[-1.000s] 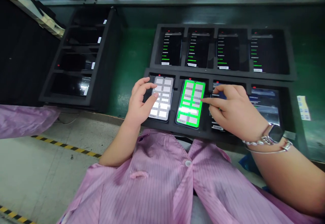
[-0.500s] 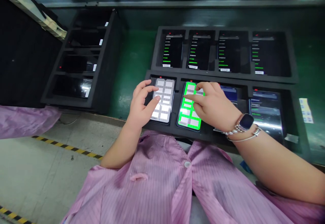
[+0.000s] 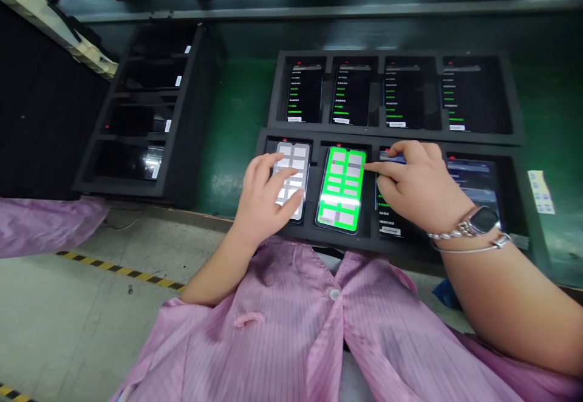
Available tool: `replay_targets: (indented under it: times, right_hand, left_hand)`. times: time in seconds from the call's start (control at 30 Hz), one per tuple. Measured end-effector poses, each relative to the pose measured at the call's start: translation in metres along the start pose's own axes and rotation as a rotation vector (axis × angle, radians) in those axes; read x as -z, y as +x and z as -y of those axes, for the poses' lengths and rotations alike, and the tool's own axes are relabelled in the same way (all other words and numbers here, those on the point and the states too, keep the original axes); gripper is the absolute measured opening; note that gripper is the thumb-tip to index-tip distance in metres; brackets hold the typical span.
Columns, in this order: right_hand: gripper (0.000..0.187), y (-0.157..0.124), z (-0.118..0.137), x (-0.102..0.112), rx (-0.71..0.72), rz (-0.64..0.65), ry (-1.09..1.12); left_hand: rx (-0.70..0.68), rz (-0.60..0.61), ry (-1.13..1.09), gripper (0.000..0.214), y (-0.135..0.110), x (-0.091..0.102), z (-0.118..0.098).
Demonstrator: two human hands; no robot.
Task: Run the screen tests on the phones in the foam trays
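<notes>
Nearest, the left hand (image 3: 264, 201) lies open, fingers spread on the white-grid phone (image 3: 295, 174). The right hand (image 3: 416, 189), grasping nothing, points its forefinger at the right edge of the green-grid phone (image 3: 341, 190). Light, flat strokes seem best, as both phones sit in the near foam tray (image 3: 319, 241). Beyond, the far tray (image 3: 392, 54) holds dark-screened phones (image 3: 348, 95).

Left hand (image 3: 266, 198) touching phone (image 3: 295, 154) (right hand (image 3: 419, 189): green phone (image 3: 341, 189))

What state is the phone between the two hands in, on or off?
On. The phone glows bright green with grey boxes, lying flat in the black tray.
</notes>
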State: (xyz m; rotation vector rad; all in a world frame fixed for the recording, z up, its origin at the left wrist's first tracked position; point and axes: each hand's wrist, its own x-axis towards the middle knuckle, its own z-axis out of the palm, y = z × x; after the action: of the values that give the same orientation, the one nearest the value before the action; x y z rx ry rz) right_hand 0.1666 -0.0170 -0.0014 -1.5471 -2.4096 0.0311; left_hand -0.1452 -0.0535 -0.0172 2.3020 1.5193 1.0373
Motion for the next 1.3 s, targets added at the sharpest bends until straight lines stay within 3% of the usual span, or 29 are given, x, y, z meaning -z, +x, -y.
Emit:
replay_targets:
  times: [0.13, 0.23, 0.37, 0.5, 0.67, 0.83, 0.9, 1.0, 1.13, 1.3]
  right_hand:
    - [0.04, -0.016, 0.013, 0.02, 0.001, -0.042, 0.046]
    - [0.038, -0.032, 0.034, 0.03, 0.095, -0.073, 0.113]
    - [0.036, -0.05, 0.055, 0.018, 0.233, -0.064, 0.142]
    - [0.036, -0.058, 0.063, -0.001, 0.229, -0.027, 0.065]
    - [0.035, -0.065, 0.067, 0.005, 0.249, 0.026, 0.093]
    - [0.037, -0.04, 0.05, 0.022, 0.161, -0.054, 0.118]
    - [0.039, -0.021, 0.039, 0.018, 0.098, -0.08, 0.091]
    - [0.041, 0.005, 0.026, 0.003, 0.071, -0.064, 0.041]
    - [0.041, 0.022, 0.023, -0.018, 0.106, -0.016, 0.013]
    - [0.041, 0.031, 0.029, -0.019, 0.125, 0.027, 0.009]
  left_hand:
    - [-0.148, 0.085, 0.092, 0.047, 0.0, -0.007, -0.013]
    - [-0.222, 0.175, 0.124, 0.057, 0.004, -0.015, -0.019]
    - [-0.265, 0.241, 0.157, 0.056, 0.008, -0.023, -0.025]
    - [-0.232, 0.248, 0.141, 0.048, 0.008, -0.024, -0.028]
    - [-0.241, 0.241, 0.124, 0.041, 0.009, -0.023, -0.027]
    - [-0.275, 0.307, 0.082, 0.037, 0.01, -0.023, -0.027]
    - [-0.294, 0.302, 0.071, 0.037, 0.008, -0.022, -0.027]
    - [-0.305, 0.195, 0.082, 0.034, 0.002, -0.011, -0.023]
    - [-0.137, 0.025, 0.13, 0.027, -0.011, 0.015, -0.009]
    - [0.142, 0.039, 0.109, 0.045, -0.023, 0.022, 0.008]
